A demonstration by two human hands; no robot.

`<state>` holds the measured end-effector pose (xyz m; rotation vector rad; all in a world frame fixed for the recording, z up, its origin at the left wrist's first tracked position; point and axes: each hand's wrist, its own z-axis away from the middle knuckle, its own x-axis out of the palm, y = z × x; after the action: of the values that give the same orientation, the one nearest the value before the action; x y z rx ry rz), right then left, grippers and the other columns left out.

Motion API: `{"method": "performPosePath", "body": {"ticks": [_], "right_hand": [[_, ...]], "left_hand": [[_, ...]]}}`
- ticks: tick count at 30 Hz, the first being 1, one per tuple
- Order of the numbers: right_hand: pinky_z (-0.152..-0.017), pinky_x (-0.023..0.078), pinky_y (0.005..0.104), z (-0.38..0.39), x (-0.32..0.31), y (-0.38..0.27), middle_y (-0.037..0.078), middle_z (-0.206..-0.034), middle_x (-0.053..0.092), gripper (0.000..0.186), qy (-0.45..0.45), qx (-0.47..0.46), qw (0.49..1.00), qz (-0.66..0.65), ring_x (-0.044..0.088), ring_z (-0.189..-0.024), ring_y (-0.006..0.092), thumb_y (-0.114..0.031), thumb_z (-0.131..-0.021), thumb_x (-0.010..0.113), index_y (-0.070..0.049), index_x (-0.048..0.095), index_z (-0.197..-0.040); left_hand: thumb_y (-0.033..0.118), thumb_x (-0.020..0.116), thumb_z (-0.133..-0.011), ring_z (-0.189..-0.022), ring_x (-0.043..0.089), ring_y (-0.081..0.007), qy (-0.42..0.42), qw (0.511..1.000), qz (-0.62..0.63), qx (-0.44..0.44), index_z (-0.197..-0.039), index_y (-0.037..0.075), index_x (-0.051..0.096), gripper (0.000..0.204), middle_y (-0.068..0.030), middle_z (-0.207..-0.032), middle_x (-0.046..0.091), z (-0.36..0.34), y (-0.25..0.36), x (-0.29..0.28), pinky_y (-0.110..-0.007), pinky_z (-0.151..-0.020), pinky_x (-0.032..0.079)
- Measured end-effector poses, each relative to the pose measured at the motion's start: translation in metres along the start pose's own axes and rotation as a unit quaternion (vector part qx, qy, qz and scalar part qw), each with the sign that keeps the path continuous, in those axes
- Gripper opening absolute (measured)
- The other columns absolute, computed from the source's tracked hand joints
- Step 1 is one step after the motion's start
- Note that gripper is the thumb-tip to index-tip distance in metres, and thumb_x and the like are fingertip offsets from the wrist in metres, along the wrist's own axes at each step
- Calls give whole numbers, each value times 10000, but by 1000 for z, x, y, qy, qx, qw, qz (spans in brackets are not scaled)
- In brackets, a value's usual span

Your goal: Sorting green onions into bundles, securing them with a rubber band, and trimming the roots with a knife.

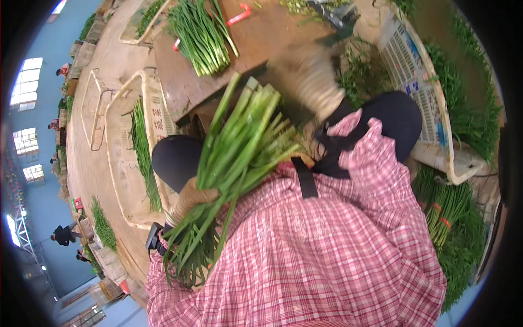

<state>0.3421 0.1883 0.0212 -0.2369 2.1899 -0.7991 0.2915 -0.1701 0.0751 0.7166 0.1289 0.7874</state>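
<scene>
My gloved left hand [193,199] is closed around a loose bunch of long green stalks [237,141] lying slanted across my lap, pale cut ends toward the top. My right hand [302,71], also gloved, is smeared by motion at the table's front edge, right of the bunch, so its fingers cannot be made out. Beyond it on the brown tabletop [261,43] lies another pile of green stalks [201,46], near small red strips [237,16].
A white crate [122,174] with long greens stands left. Another crate [411,92] stands right, near loose leaves and banded bundles [444,218]. A knee [395,125] sits under the right arm. Several people, one dark-clothed [64,234], are among produce rows at far left.
</scene>
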Motion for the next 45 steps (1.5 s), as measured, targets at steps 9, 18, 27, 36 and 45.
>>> {"method": "performPosePath", "body": {"ticks": [9,18,27,36,45], "right_hand": [[-1208,284,500,83,-38,45,240,-1654,194,1135,-405,163,883,-172,273,-1508,372,-551,-784,805,-57,194,-1604],[-1160,354,455,67,7,-17,79,-1466,507,1071,-112,171,521,-829,473,-1355,261,-783,-733,685,-69,420,-1486],[-1006,527,437,48,-26,16,112,-1329,626,798,-34,230,574,-785,629,-1174,257,-532,-807,809,-73,527,-1397],[-784,625,393,-10,-118,38,143,-985,739,349,8,156,689,-707,738,-849,262,-235,-908,727,-41,599,-1167],[-845,607,369,-82,-271,-24,145,-1053,730,305,89,48,895,-435,717,-910,226,-268,-970,660,16,689,-1076]], "left_hand": [[268,855,-770,-525,590,-152,27,989,46,140,-1210,-59,580,613,-116,-778,661,14,22,17,-265,-446,472],[77,752,-858,-1118,655,-232,43,967,-161,193,-1506,-27,390,749,-165,-1245,681,-8,44,73,-341,-970,517],[-15,760,-752,-1060,634,-481,119,681,-645,326,-1598,107,223,1009,-306,-1459,457,-41,45,130,-463,-850,560],[81,807,-765,-1270,555,-426,-2,668,-542,510,-1569,89,284,959,-243,-1519,439,-86,93,123,-418,-1022,505],[348,604,-1010,-1190,619,-239,-162,839,-407,322,-1422,-42,521,573,-176,-1452,542,-37,148,83,-365,-1057,456]]}}
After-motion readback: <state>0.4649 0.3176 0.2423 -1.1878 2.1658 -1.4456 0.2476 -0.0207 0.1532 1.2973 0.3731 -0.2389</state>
